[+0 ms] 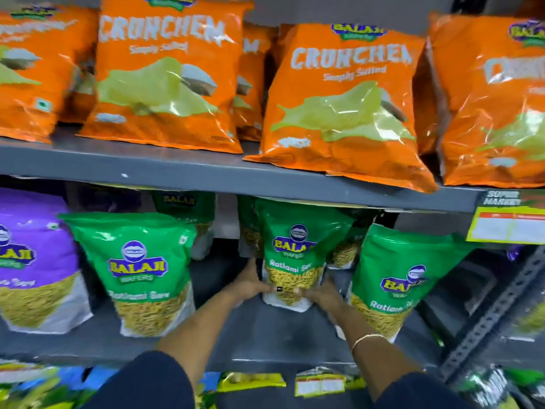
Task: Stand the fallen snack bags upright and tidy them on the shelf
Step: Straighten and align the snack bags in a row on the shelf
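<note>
green ratlami sev bag (295,255) stands upright mid-shelf, set back from the front edge of the lower shelf (265,335). i see the left hand (250,283) and right hand (320,293) clamped on its bottom corners, one each side. two more green bags flank it nearer the front edge: left one (138,270) upright, right one (398,278) tilted. orange crunchem bags (342,98) sit on the shelf above.

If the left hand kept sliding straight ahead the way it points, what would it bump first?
Probably the green Balaji snack pouches standing at the back of the grey metal shelf, behind the green Ratlami Sev pouch the left hand grips. Depth is hard to judge.
</note>
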`<state>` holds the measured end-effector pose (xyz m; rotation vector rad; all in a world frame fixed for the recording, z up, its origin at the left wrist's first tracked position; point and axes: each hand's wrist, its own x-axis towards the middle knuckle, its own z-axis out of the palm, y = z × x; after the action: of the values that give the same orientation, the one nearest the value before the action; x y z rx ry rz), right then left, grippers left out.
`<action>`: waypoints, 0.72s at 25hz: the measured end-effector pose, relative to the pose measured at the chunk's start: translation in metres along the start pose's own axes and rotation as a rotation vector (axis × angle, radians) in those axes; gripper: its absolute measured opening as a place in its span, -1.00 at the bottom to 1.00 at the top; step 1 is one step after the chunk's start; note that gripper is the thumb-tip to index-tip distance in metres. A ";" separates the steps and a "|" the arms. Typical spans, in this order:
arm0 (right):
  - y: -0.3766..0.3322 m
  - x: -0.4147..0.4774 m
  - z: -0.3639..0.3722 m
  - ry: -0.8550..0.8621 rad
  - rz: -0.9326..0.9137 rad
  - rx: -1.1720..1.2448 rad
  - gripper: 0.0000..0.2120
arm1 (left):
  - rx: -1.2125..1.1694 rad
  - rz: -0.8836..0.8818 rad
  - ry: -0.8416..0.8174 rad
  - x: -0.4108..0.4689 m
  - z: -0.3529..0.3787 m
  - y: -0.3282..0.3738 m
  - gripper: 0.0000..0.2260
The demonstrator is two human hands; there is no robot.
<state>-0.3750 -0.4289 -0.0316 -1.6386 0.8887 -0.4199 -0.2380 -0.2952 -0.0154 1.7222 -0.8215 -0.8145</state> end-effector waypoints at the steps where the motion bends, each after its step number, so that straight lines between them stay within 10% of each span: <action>1: 0.002 0.009 -0.001 -0.066 -0.043 0.037 -0.05 | -0.055 -0.019 0.011 0.004 0.008 0.000 -0.25; 6: 0.020 0.017 0.016 -0.253 -0.138 0.238 0.12 | 0.035 -0.079 0.213 0.009 0.006 -0.038 -0.02; 11: -0.049 -0.028 0.011 -0.309 -0.154 0.472 -0.73 | -0.143 -0.098 0.209 -0.045 -0.008 -0.014 -0.03; 15: -0.108 -0.038 -0.001 -0.130 -0.255 0.552 -0.75 | -0.138 -0.068 0.204 -0.061 -0.008 -0.011 0.27; 18: -0.102 -0.055 0.002 -0.096 -0.194 0.557 -0.82 | -0.051 -0.094 0.197 -0.070 -0.009 -0.013 -0.01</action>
<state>-0.3761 -0.3828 0.0746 -1.2171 0.4808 -0.6526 -0.2660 -0.2296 -0.0161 1.7735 -0.5859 -0.7082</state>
